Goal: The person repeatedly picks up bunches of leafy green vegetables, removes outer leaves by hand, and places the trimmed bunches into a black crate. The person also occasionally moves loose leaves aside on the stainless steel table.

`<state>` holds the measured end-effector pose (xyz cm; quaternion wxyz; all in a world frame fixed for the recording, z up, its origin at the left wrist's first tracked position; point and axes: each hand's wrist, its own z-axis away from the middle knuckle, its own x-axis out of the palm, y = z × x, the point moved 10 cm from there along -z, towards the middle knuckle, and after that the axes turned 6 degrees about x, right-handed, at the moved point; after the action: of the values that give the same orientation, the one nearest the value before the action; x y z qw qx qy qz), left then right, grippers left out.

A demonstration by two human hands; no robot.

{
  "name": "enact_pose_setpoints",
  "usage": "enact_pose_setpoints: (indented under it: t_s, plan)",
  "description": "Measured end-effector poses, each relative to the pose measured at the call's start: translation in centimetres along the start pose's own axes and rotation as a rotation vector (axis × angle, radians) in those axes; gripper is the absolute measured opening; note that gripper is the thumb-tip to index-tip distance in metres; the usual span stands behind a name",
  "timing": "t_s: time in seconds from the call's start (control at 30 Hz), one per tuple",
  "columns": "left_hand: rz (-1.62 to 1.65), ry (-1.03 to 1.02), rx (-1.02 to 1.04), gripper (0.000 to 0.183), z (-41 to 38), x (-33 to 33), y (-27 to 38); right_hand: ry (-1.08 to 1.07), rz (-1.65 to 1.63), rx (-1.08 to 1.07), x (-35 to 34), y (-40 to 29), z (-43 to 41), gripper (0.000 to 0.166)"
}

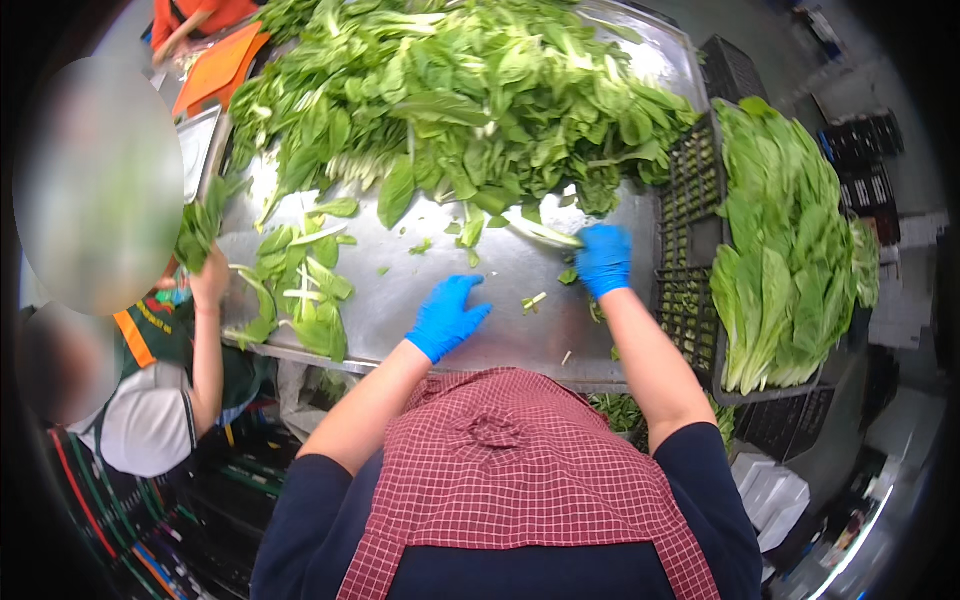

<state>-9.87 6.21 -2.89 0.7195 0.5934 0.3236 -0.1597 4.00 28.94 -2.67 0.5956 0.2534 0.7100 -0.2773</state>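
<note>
My left hand (pixel 448 316), in a blue glove, is over the near part of a metal table (pixel 390 285). Its fingers are apart and hold nothing. My right hand (pixel 604 259), gloved in blue and slightly blurred, grips the white stem end of a leafy green stalk (pixel 544 230) that lies toward the pile. A large heap of leafy greens (pixel 480 97) covers the far part of the table. Loose leaves (pixel 319 292) are scattered left of my left hand. Between my hands lies a small cut stem piece (pixel 534 302).
A black plastic crate (pixel 686 247) at the right edge holds stacked leafy greens (pixel 780 247). At the left, a co-worker's hand (pixel 210 277) holds greens. Another person in orange stands far left beside an orange plastic stool (pixel 214 67). Black crates (pixel 787 420) sit below right.
</note>
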Motion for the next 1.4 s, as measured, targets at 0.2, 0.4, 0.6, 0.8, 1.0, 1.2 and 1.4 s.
enact_pose_setpoints:
  t_s: [0.2,0.4,0.6,0.8,1.0,1.2,1.4]
  plan:
    - [-0.207,0.247,0.043,0.057,-2.3,-5.2,-4.5,-0.013,0.114,0.067,-1.9,2.7,-9.4,0.076]
    - [-0.093,0.113,0.069,0.065,-2.3,-2.4,-4.1,-0.225,-0.043,0.082,3.9,3.0,-5.9,0.032]
    - [-0.171,0.158,-0.025,0.062,5.5,-7.6,-8.2,-0.155,-0.344,-0.118,1.0,-5.7,5.2,0.02]
    - [-0.491,0.461,-0.209,0.066,5.3,-20.2,-16.2,-0.07,-0.375,0.133,-3.2,-5.1,4.1,0.035]
    - [-0.682,0.555,-0.294,0.08,5.4,-22.8,-20.7,-0.018,-0.434,0.429,2.3,3.4,2.2,0.036]
    - [-0.509,0.523,-0.012,0.05,-1.1,-13.7,-7.5,-0.287,-0.386,0.065,2.3,-9.9,8.2,0.053]
    - [0.084,0.46,-0.319,0.036,-11.2,-7.5,-13.6,-0.176,-0.296,0.106,-1.7,-8.3,9.1,0.05]
